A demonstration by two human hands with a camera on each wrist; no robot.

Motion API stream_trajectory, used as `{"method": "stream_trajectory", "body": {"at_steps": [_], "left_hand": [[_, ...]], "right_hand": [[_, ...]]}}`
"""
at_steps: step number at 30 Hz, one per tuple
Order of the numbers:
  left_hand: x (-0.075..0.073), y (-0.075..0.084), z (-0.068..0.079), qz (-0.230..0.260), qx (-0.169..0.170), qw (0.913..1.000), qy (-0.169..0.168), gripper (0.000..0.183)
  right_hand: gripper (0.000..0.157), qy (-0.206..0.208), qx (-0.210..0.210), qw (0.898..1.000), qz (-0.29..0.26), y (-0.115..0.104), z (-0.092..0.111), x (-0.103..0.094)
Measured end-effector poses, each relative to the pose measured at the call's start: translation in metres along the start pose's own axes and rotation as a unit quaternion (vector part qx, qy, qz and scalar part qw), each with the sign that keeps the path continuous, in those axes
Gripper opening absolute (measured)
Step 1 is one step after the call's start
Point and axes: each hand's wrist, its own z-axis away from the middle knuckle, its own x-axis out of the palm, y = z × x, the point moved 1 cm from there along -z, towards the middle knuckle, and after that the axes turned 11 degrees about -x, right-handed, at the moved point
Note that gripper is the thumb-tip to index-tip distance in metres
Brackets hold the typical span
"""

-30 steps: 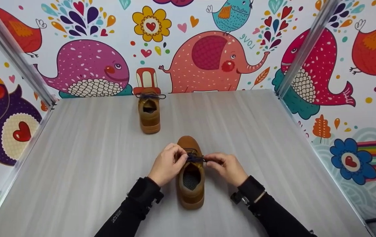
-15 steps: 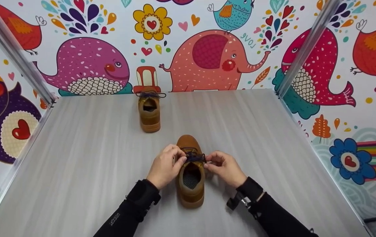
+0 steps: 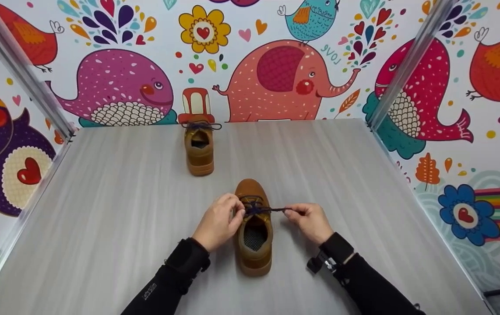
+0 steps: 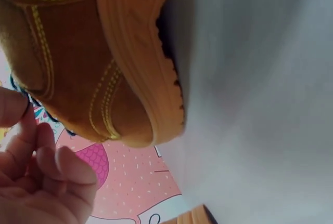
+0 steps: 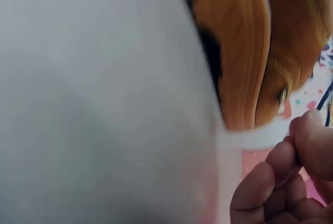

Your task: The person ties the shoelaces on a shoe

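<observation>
A brown shoe [image 3: 255,258] with a dark blue shoelace [image 3: 272,210] stands on the table, toe pointing away from me. On its left, my left hand [image 3: 220,218] pinches the lace between thumb and forefinger at the lacing; the left wrist view shows the same hand [image 4: 47,172] with its other fingers loosely bent. My right hand [image 3: 311,221] is off to the shoe's right and pinches a length of lace, stretched straight out sideways from the knot area. In the right wrist view that hand [image 5: 291,177] is close to the shoe's side [image 5: 244,52], its fingers curled.
A second brown shoe [image 3: 200,162] with its lace in a bow stands at the back, near the printed wall [image 3: 241,35]. The pale table [image 3: 114,210] is bounded by patterned panels and metal posts [image 3: 392,83].
My right hand has moved to the right, away from the shoe, drawing the lace out into a straight line. The left hand stays at the lacing, and neither shoe has moved.
</observation>
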Motion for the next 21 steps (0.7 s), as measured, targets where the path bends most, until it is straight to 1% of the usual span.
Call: {"method": "stream_trajectory", "body": {"at_steps": [3,5,8,10,11,12,14,16,18,19,21], "left_hand": [[-0.001,-0.003,0.002,-0.005,0.012,0.9999,0.009,0.011],[-0.002,-0.005,0.002,-0.002,0.015,0.9998,0.013,0.011],[-0.002,-0.007,0.002,0.009,0.009,0.9999,0.011,0.008],[-0.003,-0.007,0.004,0.015,0.001,0.9998,0.014,0.004],[-0.003,-0.007,0.005,0.014,-0.002,0.9997,0.02,0.005],[-0.003,-0.007,0.007,0.011,-0.003,0.9996,0.027,0.008],[-0.004,-0.006,0.011,0.0,0.004,0.9986,0.052,0.017],[-0.003,-0.004,0.015,-0.019,0.023,0.9967,0.075,0.025],[-0.001,-0.001,0.015,-0.04,0.047,0.9941,0.089,0.027],[0.0,0.001,0.015,-0.051,0.059,0.9928,0.092,0.026],[0.002,0.004,0.015,-0.069,0.078,0.9905,0.09,0.021]], "right_hand": [[0.01,0.004,0.017,1.0,0.014,0.004,0.0,-0.006],[0.011,0.004,0.029,1.0,0.01,0.006,0.001,-0.008],[0.013,0.002,0.045,0.999,-0.004,0.007,0.002,-0.011],[0.014,-0.009,0.048,0.999,-0.013,0.007,0.003,-0.012],[0.016,-0.023,0.045,0.999,-0.021,0.007,0.004,-0.013],[0.02,-0.044,0.037,0.998,-0.024,0.007,0.004,-0.014],[0.033,-0.091,0.008,0.995,-0.027,0.005,0.004,-0.018],[0.048,-0.127,-0.029,0.991,-0.038,-0.001,0.004,-0.021],[0.058,-0.143,-0.062,0.987,-0.045,-0.009,0.003,-0.022],[0.059,-0.143,-0.075,0.986,-0.047,-0.014,0.002,-0.021],[0.055,-0.143,-0.099,0.983,-0.05,-0.022,0.001,-0.015]]}}
